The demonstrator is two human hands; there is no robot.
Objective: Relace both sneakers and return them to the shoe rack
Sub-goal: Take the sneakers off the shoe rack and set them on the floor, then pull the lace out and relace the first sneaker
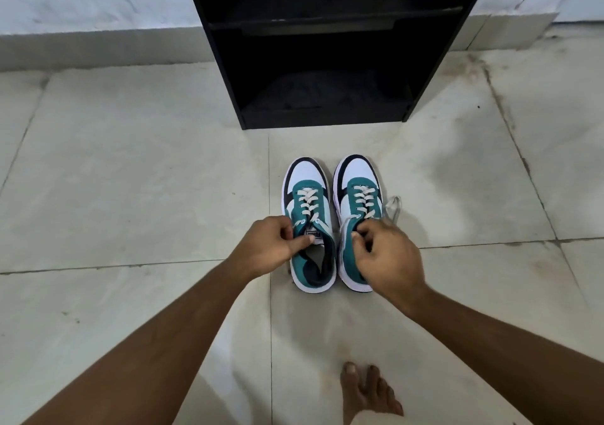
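A black shoe rack [327, 45] stands open against a pale wall, its two shelves dark; something dark lies on the lower shelf, too dim to identify. Just in front of it, on the tiled floor [130, 179], a pair of teal, white and black sneakers sits side by side, toes toward the rack.

The left sneaker [309, 225] shows cream laces [306, 204] crossed up its front, and a white tongue label [314, 235] carries dark lettering too small to read with certainty. The left hand [266, 246] is curled at that shoe's upper eyelets, fingers [302, 243] pinched closed at the edge of the tongue, apparently on the lace end, though the lace itself is hidden inside the grip.

The right sneaker [358, 215] is also laced partway up, and a loose loop of lace [394, 209] trails onto the floor beside its outer edge. The right hand [389, 258] covers that shoe's collar, fingers bent inward and closed on a strand of lace near the top eyelets.

A bare foot [367, 392] rests on the floor near the bottom of the view.
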